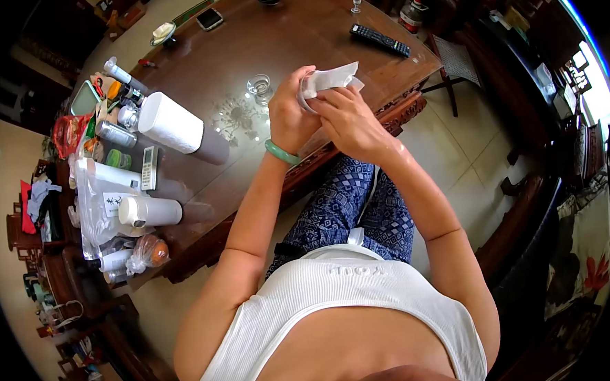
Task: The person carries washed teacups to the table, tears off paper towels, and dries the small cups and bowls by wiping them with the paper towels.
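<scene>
Left hand (291, 112) around glass (303, 99) with tissue (331, 77)

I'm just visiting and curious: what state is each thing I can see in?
Left hand: wrapped around a glass
Right hand: fingers bent, on the tissue
Held glass: off the table
Tissue: crumpled, against the glass
Glass on the table: standing; contents unclear
White bottle: lid on
Black remote: lying, buttons up
Phone: lying flat

Black remote (380, 40), phone (210, 19), white bottle (158, 211)
</scene>
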Demonstrator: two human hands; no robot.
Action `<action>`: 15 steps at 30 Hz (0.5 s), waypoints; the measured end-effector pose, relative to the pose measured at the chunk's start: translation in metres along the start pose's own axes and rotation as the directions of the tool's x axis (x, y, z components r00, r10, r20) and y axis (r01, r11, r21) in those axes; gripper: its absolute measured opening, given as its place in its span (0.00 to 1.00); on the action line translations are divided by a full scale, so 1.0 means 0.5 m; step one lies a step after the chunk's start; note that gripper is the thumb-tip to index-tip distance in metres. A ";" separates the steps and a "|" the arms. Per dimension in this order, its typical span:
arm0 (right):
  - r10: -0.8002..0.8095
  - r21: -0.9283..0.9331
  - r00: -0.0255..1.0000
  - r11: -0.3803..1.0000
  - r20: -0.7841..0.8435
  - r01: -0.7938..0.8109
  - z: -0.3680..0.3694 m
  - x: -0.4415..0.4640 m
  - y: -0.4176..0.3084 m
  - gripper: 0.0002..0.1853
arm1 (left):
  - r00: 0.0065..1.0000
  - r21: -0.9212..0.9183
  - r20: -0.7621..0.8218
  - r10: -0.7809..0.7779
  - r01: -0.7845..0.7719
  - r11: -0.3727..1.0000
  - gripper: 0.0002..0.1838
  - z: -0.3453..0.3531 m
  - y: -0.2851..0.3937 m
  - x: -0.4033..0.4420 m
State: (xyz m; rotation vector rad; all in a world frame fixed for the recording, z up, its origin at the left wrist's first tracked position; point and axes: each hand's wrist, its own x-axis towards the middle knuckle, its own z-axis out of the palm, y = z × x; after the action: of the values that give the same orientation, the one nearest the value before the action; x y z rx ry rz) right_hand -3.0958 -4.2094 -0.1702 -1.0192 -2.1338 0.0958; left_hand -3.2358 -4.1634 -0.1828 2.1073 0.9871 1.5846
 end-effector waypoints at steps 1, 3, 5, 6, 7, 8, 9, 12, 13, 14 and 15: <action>0.005 -0.002 1.000 1.000 -0.002 -0.005 0.001 -0.001 -0.005 0.17 | 0.999 0.071 -0.016 0.047 -0.046 0.996 0.25 0.003 -0.004 -0.001; 0.294 0.350 0.956 0.893 0.023 -0.283 0.002 0.002 -0.025 0.18 | 0.994 0.126 -0.021 0.105 -0.102 0.987 0.23 0.011 -0.006 0.000; 0.403 0.516 0.915 0.789 -0.026 -0.333 0.025 0.001 -0.030 0.19 | 0.974 0.318 -0.078 0.214 -0.179 0.931 0.23 0.016 -0.010 0.001; 0.506 0.713 0.862 0.612 -0.021 -0.342 0.030 0.004 -0.030 0.19 | 0.973 0.352 -0.051 0.224 -0.193 0.916 0.22 0.014 -0.010 0.006; 0.598 0.864 0.802 0.397 0.012 -0.309 0.036 0.005 -0.027 0.19 | 0.974 0.353 -0.050 0.222 -0.191 0.916 0.22 0.010 -0.012 0.009; 0.519 0.762 0.851 0.582 -0.079 -0.285 0.055 -0.005 -0.012 0.19 | 0.978 0.323 -0.005 0.208 -0.196 0.926 0.22 0.005 -0.015 0.015; 0.516 0.763 0.853 0.583 -0.080 -0.280 0.045 -0.004 -0.015 0.19 | 0.980 0.294 0.040 0.197 -0.200 0.935 0.22 -0.002 -0.014 0.021; 0.214 0.337 0.972 0.926 -0.092 -0.172 0.012 -0.007 -0.014 0.21 | 0.992 0.107 0.124 0.039 -0.052 0.993 0.28 -0.027 0.005 0.028; 0.218 0.338 0.971 0.925 -0.095 -0.175 0.005 -0.008 -0.004 0.21 | 0.983 -0.001 0.178 -0.047 0.048 0.999 0.31 -0.035 0.006 0.030; 0.057 0.202 0.995 0.979 -0.080 -0.040 -0.004 -0.010 0.006 0.21 | 0.947 -0.093 0.289 -0.143 0.176 0.980 0.34 -0.043 -0.011 0.027; -0.104 0.067 0.994 0.992 -0.040 0.107 -0.015 -0.011 0.016 0.21 | 0.947 -0.094 0.288 -0.141 0.175 0.980 0.34 -0.051 -0.010 0.030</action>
State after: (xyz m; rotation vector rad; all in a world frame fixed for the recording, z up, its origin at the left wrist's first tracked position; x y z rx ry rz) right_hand -3.0835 -4.2094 -0.1710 -0.8607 -2.1323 0.0984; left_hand -3.2591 -4.1534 -0.1668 2.0426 0.9144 1.1958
